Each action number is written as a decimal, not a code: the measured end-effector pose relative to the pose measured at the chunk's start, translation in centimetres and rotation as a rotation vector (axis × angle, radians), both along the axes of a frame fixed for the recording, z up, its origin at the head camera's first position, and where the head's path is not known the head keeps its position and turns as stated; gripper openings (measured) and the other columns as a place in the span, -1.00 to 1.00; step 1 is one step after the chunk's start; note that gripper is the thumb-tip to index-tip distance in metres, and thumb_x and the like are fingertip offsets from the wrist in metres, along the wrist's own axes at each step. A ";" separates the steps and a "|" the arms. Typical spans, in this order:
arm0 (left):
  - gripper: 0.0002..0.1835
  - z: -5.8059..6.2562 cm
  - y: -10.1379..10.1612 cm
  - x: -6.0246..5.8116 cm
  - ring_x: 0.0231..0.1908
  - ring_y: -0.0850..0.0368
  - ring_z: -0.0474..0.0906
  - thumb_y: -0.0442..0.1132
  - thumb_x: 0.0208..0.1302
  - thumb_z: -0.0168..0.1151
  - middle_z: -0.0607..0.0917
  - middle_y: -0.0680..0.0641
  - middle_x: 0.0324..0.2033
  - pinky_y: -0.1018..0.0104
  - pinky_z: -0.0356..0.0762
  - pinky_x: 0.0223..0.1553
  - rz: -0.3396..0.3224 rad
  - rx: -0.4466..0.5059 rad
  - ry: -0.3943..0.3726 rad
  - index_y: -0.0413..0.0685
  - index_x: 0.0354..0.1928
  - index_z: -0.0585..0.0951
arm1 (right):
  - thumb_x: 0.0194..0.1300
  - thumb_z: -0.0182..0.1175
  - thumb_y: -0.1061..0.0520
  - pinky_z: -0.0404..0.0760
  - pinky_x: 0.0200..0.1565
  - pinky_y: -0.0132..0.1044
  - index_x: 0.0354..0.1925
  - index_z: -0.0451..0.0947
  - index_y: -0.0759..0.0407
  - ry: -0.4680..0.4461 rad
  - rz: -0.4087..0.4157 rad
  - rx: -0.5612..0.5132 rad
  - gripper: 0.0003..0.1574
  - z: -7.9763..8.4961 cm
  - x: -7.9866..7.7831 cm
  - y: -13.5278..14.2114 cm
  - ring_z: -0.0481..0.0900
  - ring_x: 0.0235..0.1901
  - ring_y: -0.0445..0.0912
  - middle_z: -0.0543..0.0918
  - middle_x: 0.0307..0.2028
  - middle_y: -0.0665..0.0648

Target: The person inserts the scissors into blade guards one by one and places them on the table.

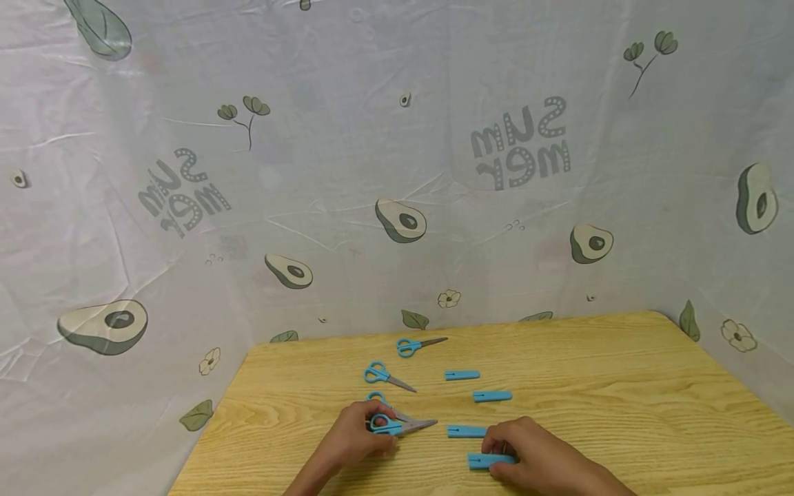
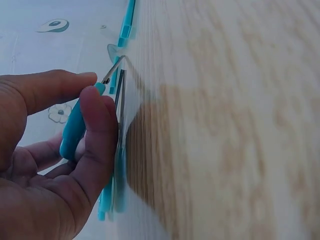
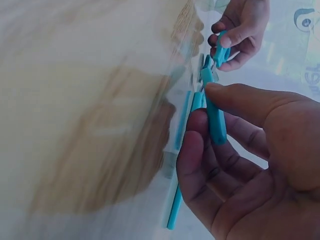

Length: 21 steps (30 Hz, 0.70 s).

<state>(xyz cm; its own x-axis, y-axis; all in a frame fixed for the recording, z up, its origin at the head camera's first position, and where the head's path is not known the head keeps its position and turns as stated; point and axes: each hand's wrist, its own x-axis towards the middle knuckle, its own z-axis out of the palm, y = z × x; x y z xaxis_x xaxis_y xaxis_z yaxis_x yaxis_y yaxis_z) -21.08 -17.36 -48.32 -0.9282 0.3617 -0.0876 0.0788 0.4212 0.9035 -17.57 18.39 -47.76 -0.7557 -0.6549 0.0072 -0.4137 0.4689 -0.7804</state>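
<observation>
My left hand [image 1: 358,435] pinches a pair of blue-handled scissors [image 1: 387,427] by the handles, its blades aimed right. In the left wrist view these scissors [image 2: 75,127] are raised off the tabletop between thumb and fingers. Another pair of scissors [image 1: 375,397] lies just behind, partly hidden by the held pair and my fingers. My right hand [image 1: 536,458] grips a blue scissor blade cover [image 1: 480,461] near its right end, the slotted end towards the scissors. In the right wrist view this cover [image 3: 215,117] is held above the table. The scissor tips and cover are apart.
Two more scissors, one middle [image 1: 376,373] and one far [image 1: 407,347], lie on the wooden table [image 1: 608,386]. Three blue covers lie right of them: far [image 1: 462,375], middle [image 1: 492,396] and near [image 1: 466,431]. A patterned cloth [image 1: 347,172] hangs behind the table.
</observation>
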 end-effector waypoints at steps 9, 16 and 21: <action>-0.81 0.0 -0.2 -0.1 -0.34 0.13 0.60 -0.46 0.35 0.45 0.52 -0.03 -0.27 0.31 0.77 -0.39 -0.027 0.070 -0.061 -0.23 -0.04 0.73 | 0.44 0.43 0.11 0.63 -0.22 -0.40 -0.05 0.77 -0.01 -0.089 -0.029 -0.074 -0.86 0.2 -0.3 0.5 0.60 -0.24 -0.34 0.76 -0.18 -0.08; -0.84 0.0 -0.4 -0.5 -0.41 0.15 0.60 -0.43 0.46 0.34 0.53 -0.01 -0.32 0.35 0.74 -0.41 -0.055 0.116 -0.078 -0.29 0.02 0.72 | 0.44 0.43 0.10 0.66 -0.21 -0.38 -0.02 0.78 0.06 -0.095 -0.023 -0.161 -0.83 0.1 -0.8 1.0 0.63 -0.22 -0.31 0.77 -0.16 -0.04; -0.82 0.3 -0.4 -0.6 -0.41 0.15 0.58 -0.42 0.48 0.32 0.52 -0.01 -0.30 0.37 0.71 -0.40 -0.068 0.127 -0.093 -0.29 0.05 0.71 | 0.45 0.42 0.12 0.67 -0.21 -0.36 -0.02 0.79 0.13 -0.098 -0.030 -0.210 -0.81 0.3 -1.2 1.2 0.66 -0.22 -0.29 0.79 -0.15 0.01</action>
<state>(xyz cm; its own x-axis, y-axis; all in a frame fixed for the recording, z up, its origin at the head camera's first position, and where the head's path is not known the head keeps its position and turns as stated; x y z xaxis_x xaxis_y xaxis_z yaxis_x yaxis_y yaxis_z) -21.70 -17.80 -48.02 -0.8913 0.4367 -0.1218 0.0163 0.2993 0.9540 -18.74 19.62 -47.46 -0.7784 -0.6243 0.0665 -0.3195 0.3028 -0.8979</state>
